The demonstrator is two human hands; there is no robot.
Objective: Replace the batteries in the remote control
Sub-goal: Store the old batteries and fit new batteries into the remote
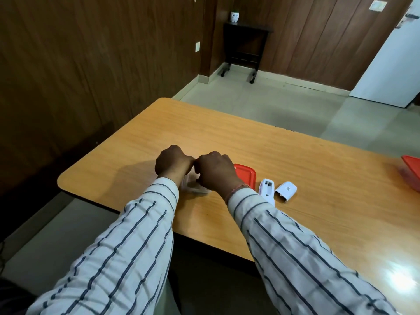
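The white remote control [267, 190] lies face down on the wooden table [295, 169] with its battery bay uncovered. Its white back cover [286, 191] lies just to the right of it. My left hand [173, 163] and my right hand [216, 171] are close together over a small clear plastic container [193, 188], fingers curled downward. The hands hide most of the container and whatever the fingers touch. A red lid [245, 176] lies flat just right of my right hand. No batteries are visible.
Another red-lidded container [412, 173] sits at the table's right edge. The table's front edge runs under my striped sleeves. Beyond the table are a tiled floor, a dark side table [245, 48] on wheels and wood-panelled walls.
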